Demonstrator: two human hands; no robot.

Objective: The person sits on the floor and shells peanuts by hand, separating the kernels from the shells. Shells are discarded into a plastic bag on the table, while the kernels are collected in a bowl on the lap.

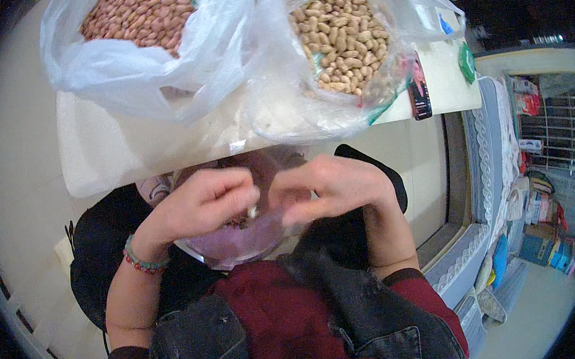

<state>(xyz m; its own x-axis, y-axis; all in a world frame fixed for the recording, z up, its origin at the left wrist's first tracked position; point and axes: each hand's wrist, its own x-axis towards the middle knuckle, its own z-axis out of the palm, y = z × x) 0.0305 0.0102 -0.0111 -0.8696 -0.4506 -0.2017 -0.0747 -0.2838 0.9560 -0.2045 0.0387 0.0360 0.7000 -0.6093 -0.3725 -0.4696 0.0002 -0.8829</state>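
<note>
My left hand (212, 201), with a beaded bracelet (143, 261) at its wrist, is closed around a small pale piece (253, 212), perhaps a peanut or shell. My right hand (327, 189) is blurred, its thumb and fingers curved and apart, nothing visible between them. Both hands are above a container lined with translucent purple plastic (244, 242), whose dark contents are mostly hidden. On the table, shelled reddish peanuts (142, 15) fill a whitish plastic bag (129, 65) at the left. Unshelled peanuts (344, 41) lie in a clear plastic bag (285, 97) at the right.
The pale table's edge (164, 172) runs just beyond my hands. A phone with a lit screen (418, 88) lies near its right corner, with a green item (466, 63) beyond. A black stool or chair part (378, 166) is beside my right arm. Shelving (552, 130) stands far right.
</note>
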